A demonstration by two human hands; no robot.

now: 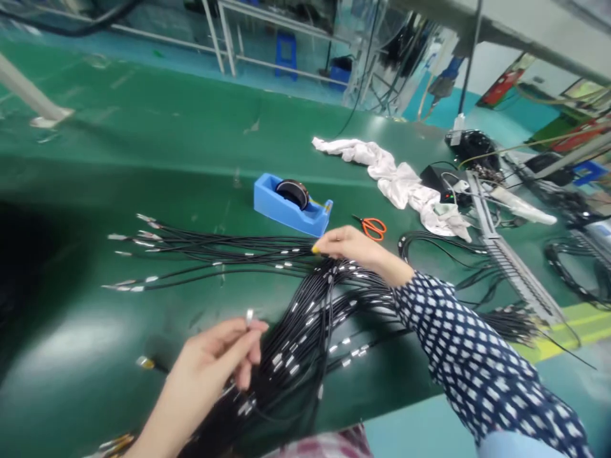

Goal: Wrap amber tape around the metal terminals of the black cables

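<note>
My left hand [219, 356] is closed in a pinch over the near end of the bundle of black cables [305, 305]. A small white piece [249, 316] sticks up between its thumb and forefinger; what it belongs to is hidden. My right hand [351, 245] is closed above the far side of the bundle, with a small piece of yellow tape [315, 249] at its fingertips. White labels dot the cables, and several cable ends [143, 235] fan out to the left. Just beyond my right hand stands a blue tape dispenser [291, 210] holding a roll of tape [293, 193].
Orange-handled scissors [373, 228] lie right of the dispenser. Behind them is a crumpled white cloth [396, 178]. A grey slotted rail [515, 267], a black box [442, 183] and more coiled cables [573, 267] occupy the right. A metal post [33, 95] rises from the green table at left.
</note>
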